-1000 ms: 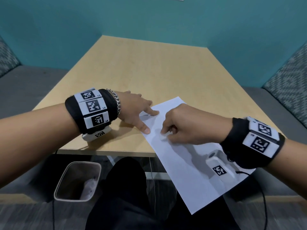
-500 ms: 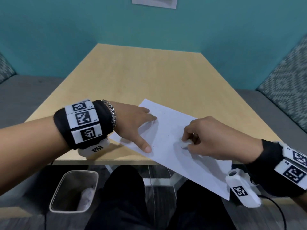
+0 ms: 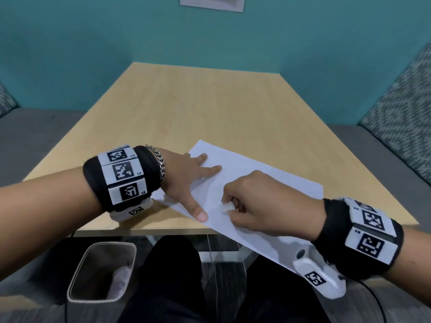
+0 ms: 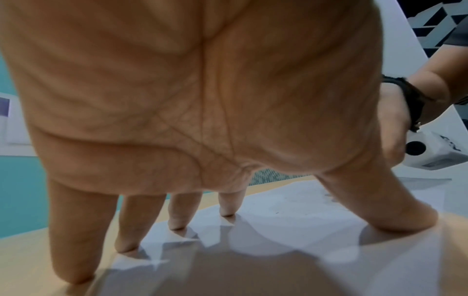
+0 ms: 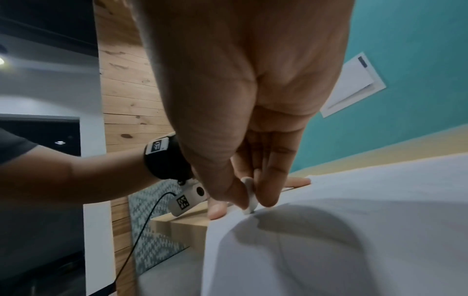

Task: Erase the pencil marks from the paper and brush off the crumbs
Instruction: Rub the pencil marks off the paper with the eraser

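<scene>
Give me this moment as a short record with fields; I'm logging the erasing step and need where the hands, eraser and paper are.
left hand: fingers spread straight, pressing the paper flat
right hand: pinches the eraser, tip down on the sheet
eraser: small, white, touching the paper
paper: white sheet, lies askew, near corner overhanging the table edge
pencil marks: only faint specks visible
table: light wood
bin: on the floor, below the left forearm
</scene>
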